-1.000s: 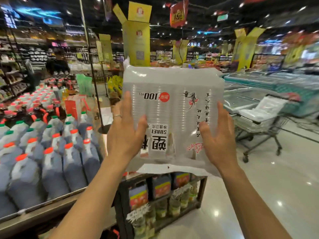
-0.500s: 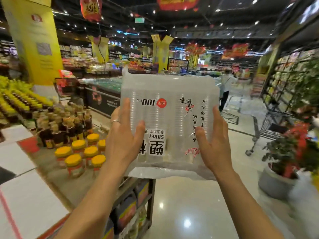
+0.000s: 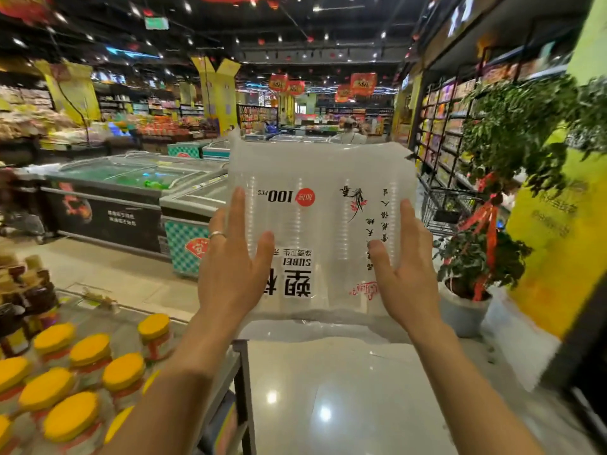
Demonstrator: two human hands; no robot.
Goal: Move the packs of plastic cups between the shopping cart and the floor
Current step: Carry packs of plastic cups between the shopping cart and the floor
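A clear pack of plastic cups (image 3: 323, 224), printed "100 PCS" with its lettering upside down, is held up at chest height in the middle of the head view. My left hand (image 3: 231, 267) presses its left side with straight fingers and the thumb lying on the near face; a ring is on one finger. My right hand (image 3: 405, 274) presses the right side the same way. A wire shopping cart (image 3: 448, 208) stands beyond the pack on the right, partly hidden by the pack and a plant.
Jars with yellow lids (image 3: 82, 372) fill a display rack (image 3: 243, 372) at lower left. Chest freezers (image 3: 131, 192) line the left. A potted plant (image 3: 473, 257) in a grey pot stands at right by a yellow wall. Glossy floor (image 3: 328, 405) lies below the pack.
The view has swung right: the bottle display has slid out of view on the left, while freezers, the plant and a cart on the right came in. Both hands hold the pack as before.
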